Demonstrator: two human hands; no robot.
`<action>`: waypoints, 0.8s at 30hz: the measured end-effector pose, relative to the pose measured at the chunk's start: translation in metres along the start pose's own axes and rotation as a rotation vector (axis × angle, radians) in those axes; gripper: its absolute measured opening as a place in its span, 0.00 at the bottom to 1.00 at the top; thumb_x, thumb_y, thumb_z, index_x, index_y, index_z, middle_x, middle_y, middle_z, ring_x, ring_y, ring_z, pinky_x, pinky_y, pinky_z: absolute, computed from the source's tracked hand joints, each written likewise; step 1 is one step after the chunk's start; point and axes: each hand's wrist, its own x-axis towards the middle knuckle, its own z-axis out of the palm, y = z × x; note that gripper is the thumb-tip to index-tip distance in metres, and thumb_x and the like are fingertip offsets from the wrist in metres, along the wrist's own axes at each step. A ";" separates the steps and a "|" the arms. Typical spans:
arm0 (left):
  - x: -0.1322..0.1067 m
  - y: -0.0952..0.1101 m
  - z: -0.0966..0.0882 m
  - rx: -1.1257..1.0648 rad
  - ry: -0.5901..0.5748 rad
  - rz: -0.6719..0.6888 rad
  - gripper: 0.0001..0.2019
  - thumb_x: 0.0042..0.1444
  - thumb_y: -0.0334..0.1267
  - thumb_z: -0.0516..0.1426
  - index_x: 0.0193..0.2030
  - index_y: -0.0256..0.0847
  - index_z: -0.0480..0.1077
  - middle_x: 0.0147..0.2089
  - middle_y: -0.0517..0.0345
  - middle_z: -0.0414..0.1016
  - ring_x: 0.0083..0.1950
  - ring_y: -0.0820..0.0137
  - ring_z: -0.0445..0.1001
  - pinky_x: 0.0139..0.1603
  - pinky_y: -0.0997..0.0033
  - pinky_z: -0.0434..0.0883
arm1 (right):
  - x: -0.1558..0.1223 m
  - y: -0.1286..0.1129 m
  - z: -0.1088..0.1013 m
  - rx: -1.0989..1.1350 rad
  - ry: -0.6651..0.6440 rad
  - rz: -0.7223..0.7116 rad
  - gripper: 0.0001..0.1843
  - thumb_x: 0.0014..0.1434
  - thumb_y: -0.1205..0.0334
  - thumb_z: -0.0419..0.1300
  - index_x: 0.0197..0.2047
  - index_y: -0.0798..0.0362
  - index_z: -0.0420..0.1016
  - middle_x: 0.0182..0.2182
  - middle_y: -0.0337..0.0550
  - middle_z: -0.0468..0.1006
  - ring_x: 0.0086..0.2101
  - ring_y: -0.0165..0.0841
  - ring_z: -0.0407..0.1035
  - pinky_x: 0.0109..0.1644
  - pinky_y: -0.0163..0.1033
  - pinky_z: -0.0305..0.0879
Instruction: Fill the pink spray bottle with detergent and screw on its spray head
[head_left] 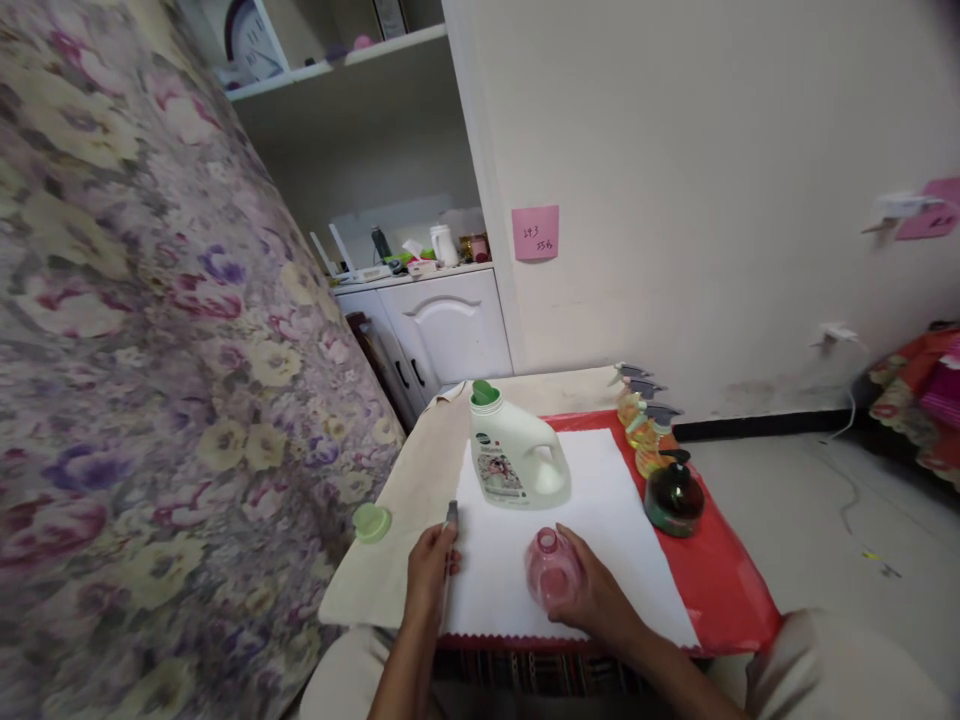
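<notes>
My right hand is wrapped round a see-through pink bottle from its right side, and the bottle's neck is uncapped. In my left hand is a grey spray head, its top showing above the fingers and a thin clear tube running down below them. Beyond both hands a pale green detergent jug stands on a white sheet, its mouth uncapped with a green spout inside. A light green cap lies to the left of my left hand.
Along the right edge stand several spray bottles with grey triggers and a dark pump bottle, on a red cover. A floral curtain hangs close on the left. The wall rises behind the table.
</notes>
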 end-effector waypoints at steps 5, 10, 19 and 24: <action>-0.037 0.021 0.009 -0.479 -0.092 -0.101 0.04 0.53 0.35 0.60 0.33 0.37 0.70 0.30 0.57 0.78 0.23 0.77 0.73 0.25 0.78 0.71 | -0.004 -0.006 -0.002 -0.045 0.012 -0.005 0.51 0.34 0.71 0.66 0.63 0.49 0.55 0.60 0.48 0.66 0.59 0.45 0.60 0.64 0.51 0.57; -0.060 0.058 0.024 -0.827 -0.156 -0.103 0.08 0.56 0.22 0.55 0.36 0.38 0.72 0.35 0.55 0.81 0.37 0.72 0.80 0.41 0.74 0.77 | -0.009 -0.002 -0.002 -0.027 0.021 -0.031 0.50 0.35 0.70 0.66 0.63 0.47 0.55 0.60 0.48 0.66 0.59 0.46 0.61 0.63 0.52 0.58; -0.087 0.111 0.065 -0.905 -0.298 0.189 0.16 0.45 0.28 0.66 0.41 0.41 0.73 0.41 0.59 0.79 0.39 0.74 0.79 0.46 0.75 0.75 | -0.007 0.004 -0.001 -0.024 0.011 -0.064 0.50 0.36 0.69 0.67 0.62 0.48 0.54 0.60 0.49 0.66 0.58 0.45 0.62 0.62 0.52 0.59; -0.089 0.105 0.088 -0.858 -0.315 0.179 0.17 0.45 0.29 0.67 0.44 0.40 0.72 0.40 0.58 0.79 0.39 0.75 0.77 0.49 0.73 0.72 | -0.005 0.010 0.000 -0.020 -0.002 -0.082 0.51 0.36 0.69 0.67 0.63 0.47 0.53 0.60 0.48 0.65 0.59 0.44 0.61 0.63 0.51 0.58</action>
